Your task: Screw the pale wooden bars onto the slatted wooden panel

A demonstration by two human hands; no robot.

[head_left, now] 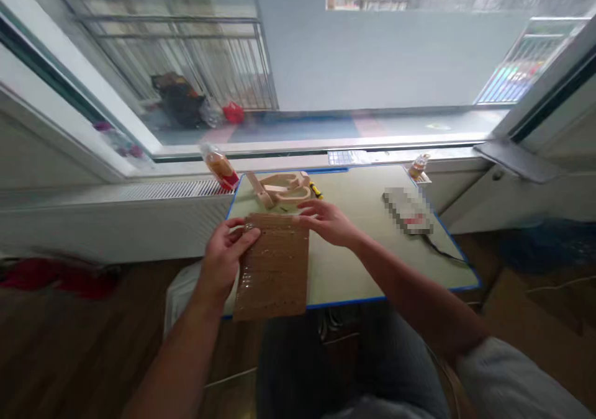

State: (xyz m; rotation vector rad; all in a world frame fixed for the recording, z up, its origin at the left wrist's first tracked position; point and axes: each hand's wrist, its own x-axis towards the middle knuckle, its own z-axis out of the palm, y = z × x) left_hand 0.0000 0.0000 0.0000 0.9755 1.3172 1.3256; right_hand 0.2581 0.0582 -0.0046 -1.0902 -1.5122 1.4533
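Observation:
A brown cardboard sheet [274, 270] studded with small shiny parts lies on the left part of a small green table [363, 264] with a blue rim. My left hand [226, 251] rests at the sheet's upper left corner, thumb and fingers pinched on a small shiny piece. My right hand [328, 220] hovers over the sheet's upper right corner, fingers spread and nothing in them. Just beyond the sheet lie pale wooden curved pieces [279, 189].
A plastic bottle with orange drink [220, 166] leans at the table's back left. A small yellow tool [316, 190] lies by the wooden pieces. A blurred object with a black cable [407, 211] sits right. A small bottle [418, 166] stands at the back right corner. A window sill runs behind.

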